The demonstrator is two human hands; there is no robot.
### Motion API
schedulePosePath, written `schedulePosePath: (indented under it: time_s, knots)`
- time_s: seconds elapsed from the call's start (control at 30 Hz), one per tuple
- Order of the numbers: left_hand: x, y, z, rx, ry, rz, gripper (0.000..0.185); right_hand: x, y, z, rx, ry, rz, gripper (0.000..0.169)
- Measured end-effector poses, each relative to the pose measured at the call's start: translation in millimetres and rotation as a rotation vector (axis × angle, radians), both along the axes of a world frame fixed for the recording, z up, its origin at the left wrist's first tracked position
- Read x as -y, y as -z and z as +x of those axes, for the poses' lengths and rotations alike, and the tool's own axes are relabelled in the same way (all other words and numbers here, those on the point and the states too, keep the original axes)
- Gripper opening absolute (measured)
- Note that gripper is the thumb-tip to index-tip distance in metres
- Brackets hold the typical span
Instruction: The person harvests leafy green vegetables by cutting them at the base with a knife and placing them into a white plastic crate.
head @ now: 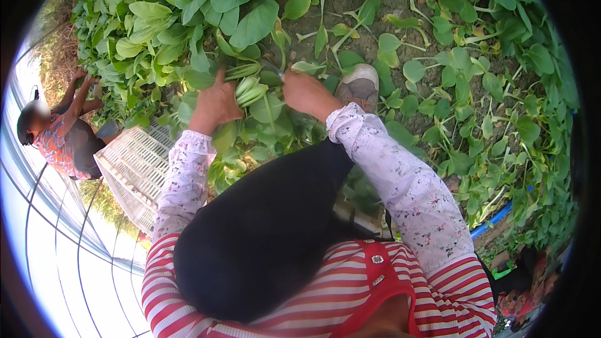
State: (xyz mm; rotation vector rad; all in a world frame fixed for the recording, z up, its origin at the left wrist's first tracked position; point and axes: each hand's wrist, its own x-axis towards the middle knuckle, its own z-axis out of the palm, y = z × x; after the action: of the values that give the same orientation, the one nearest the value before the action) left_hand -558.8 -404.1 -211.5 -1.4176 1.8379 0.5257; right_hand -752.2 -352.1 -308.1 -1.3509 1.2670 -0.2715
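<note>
My left hand [216, 105] is at the edge of the leafy crop, closed around cut bok choy [251, 91] whose pale green stem ends point to the right. Its index finger reaches up against another bok choy plant [242, 71]. My right hand [305, 91] is a short way to the right, its fingers curled around a small metal tool [281, 75]. Leaves and the fist cover most of that tool, so its exact kind is unclear. Beneath both hands lie broad green leaves [267, 112].
Dense bok choy [155, 28] grows at upper left. Loose leaves lie on bare soil [389, 4] around my shoe [359, 87]. White plastic crates [136, 155] stand at left, near another person [70, 136]. A blue hose [493, 220] curves at right; another person [521, 286] is at lower right.
</note>
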Motion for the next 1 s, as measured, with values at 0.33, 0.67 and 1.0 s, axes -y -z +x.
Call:
schedulePosePath:
  time_s: [0.33, 0.67, 1.0]
  knots:
    - [0, -35, 10, -0.320, -0.332, 0.188, 0.066, -19, -25, -50, 0.013, 0.165, -0.034, 0.021]
    - [67, -82, -49, -1.141, -1.050, 0.687, 0.086, 75, -73, -103, 1.007, 0.497, 0.220, 0.029]
    - [107, -95, -164, -1.824, -1.205, 0.540, 0.104, 152, -156, -228, 0.459, 0.403, -0.173, 0.022]
